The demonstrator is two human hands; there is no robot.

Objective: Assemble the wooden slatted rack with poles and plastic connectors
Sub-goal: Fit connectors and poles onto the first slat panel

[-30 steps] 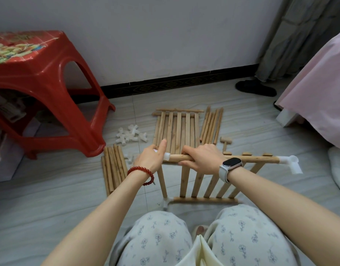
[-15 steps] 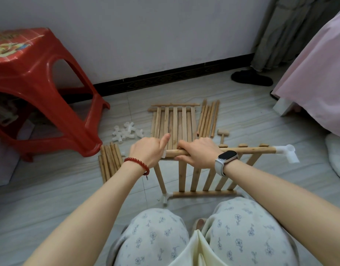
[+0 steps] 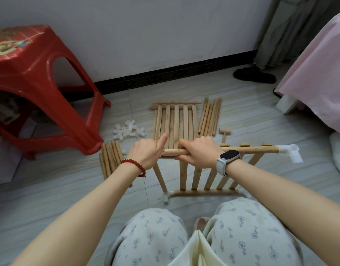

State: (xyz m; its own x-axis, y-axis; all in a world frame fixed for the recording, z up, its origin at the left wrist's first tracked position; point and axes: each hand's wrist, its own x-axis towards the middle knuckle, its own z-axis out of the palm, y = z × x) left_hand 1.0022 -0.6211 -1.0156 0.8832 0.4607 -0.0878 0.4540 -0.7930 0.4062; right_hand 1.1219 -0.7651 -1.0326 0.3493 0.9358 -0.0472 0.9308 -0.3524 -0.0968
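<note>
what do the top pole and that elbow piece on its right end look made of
Top pole: bare, unvarnished light wood, judging by its matte tan surface and faint grain. Elbow connector: white, slightly translucent plastic with a smooth moulded look.

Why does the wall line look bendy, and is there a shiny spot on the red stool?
Head view: the wide lens curves the dark baseboard and stretches both arms near the bottom edge. Head view: the red stool shows pale glare on its glossy leg. Head view: light is soft and shadows are faint; the hands, left and right, on the pole, look sharp.
</note>
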